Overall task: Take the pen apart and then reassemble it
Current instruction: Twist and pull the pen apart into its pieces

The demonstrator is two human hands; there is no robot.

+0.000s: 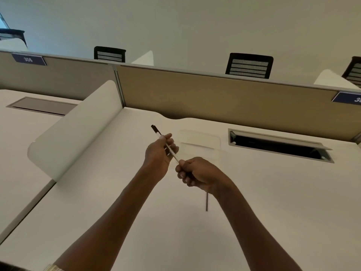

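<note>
A slim white pen (170, 150) with a black end at its upper left is held above the white desk (254, 192). My left hand (159, 155) grips the barrel near its middle. My right hand (195, 172) is closed around the pen's lower end, which is hidden in the fingers. The two hands sit close together, a little apart. A thin dark rod (206, 202), perhaps the refill, lies on the desk just below my right wrist, partly hidden by it.
A clear plastic sheet or pouch (199, 141) lies flat behind the hands. An open cable hatch (279, 146) is set in the desk at the right. A curved white side divider (76, 130) rises on the left, and a tan partition (214, 94) closes the back.
</note>
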